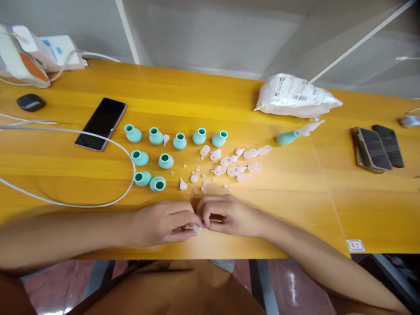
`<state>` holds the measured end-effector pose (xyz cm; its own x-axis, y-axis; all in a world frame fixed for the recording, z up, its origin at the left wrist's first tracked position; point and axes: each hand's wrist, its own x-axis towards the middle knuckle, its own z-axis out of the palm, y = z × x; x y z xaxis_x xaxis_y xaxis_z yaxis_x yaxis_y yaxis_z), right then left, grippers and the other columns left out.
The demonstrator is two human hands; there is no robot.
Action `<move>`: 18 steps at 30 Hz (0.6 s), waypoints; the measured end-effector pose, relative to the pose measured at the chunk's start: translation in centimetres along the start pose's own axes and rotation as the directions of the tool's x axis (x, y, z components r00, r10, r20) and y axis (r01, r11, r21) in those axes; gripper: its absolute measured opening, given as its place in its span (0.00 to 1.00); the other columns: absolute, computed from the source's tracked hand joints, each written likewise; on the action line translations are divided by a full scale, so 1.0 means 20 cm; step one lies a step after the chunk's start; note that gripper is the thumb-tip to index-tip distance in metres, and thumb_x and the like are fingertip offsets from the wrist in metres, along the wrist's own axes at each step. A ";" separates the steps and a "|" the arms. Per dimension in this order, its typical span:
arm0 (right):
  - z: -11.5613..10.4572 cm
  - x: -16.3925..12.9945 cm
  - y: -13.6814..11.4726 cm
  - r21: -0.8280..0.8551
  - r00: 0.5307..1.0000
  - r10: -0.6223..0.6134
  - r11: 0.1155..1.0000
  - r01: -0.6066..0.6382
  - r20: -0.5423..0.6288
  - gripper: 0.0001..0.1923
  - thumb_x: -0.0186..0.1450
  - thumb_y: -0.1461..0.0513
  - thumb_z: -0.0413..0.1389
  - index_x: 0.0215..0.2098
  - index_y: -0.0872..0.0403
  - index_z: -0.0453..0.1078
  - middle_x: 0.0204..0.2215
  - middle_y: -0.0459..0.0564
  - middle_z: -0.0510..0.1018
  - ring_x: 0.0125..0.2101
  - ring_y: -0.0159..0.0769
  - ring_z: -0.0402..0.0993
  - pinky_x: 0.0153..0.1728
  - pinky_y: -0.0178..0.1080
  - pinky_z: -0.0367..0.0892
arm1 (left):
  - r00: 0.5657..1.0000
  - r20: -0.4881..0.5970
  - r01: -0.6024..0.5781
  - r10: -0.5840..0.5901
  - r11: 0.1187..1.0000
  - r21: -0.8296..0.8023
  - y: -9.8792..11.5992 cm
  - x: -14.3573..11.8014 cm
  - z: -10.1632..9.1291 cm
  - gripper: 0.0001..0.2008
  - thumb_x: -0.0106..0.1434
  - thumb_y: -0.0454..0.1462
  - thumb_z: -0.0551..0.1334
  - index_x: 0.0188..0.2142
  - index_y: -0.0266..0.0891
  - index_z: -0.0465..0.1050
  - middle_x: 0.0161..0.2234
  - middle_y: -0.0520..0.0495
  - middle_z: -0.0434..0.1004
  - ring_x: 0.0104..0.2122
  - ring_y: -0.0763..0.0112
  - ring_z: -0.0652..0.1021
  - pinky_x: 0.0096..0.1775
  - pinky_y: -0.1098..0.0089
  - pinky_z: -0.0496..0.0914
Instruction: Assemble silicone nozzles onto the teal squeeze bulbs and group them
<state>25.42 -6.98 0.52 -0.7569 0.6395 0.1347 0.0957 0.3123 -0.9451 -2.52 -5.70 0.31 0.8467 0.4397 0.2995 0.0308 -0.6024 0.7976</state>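
Close to the table's front edge, my left hand (172,222) pinches a small translucent white plastic piece (197,228) between thumb and fingers. My right hand (226,215) meets it there, thumb and forefinger pressed together at the piece's edge; whether they hold a separate tiny part is hidden. Just beyond my hands are scattered tiny pale rings (204,186), a white funnel-shaped tip (183,184) and several clear plastic pieces (234,170). Several turquoise rubber bulbs (158,183) with round openings stand or lean in rows to the left. One more turquoise bulb (286,138) lies at right, a white nozzle (310,127) in its neck.
A white plastic bag (297,96) lies at the back. On the left are a phone (101,124), a looped white cable (126,151), a black mouse-like object (30,102) and white boxes (62,52). Two more phones (374,148) lie far right.
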 end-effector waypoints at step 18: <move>-0.10 -0.05 -0.02 -0.898 0.941 -0.295 0.439 -0.020 -0.165 0.03 0.80 0.64 0.59 0.46 0.49 0.74 0.30 0.45 0.78 0.27 0.35 0.71 0.29 0.40 0.64 | 0.982 0.017 0.186 -0.186 0.974 -0.128 0.01 0.02 -0.02 0.05 0.76 0.32 0.65 0.49 0.42 0.71 0.41 0.50 0.77 0.35 0.74 0.76 0.38 0.76 0.73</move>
<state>27.40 -6.24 1.30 -0.6339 0.6258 0.4544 0.6377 0.7554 -0.1507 -2.47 -5.39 0.72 0.8352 0.5326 0.1371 0.1199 -0.4196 0.8998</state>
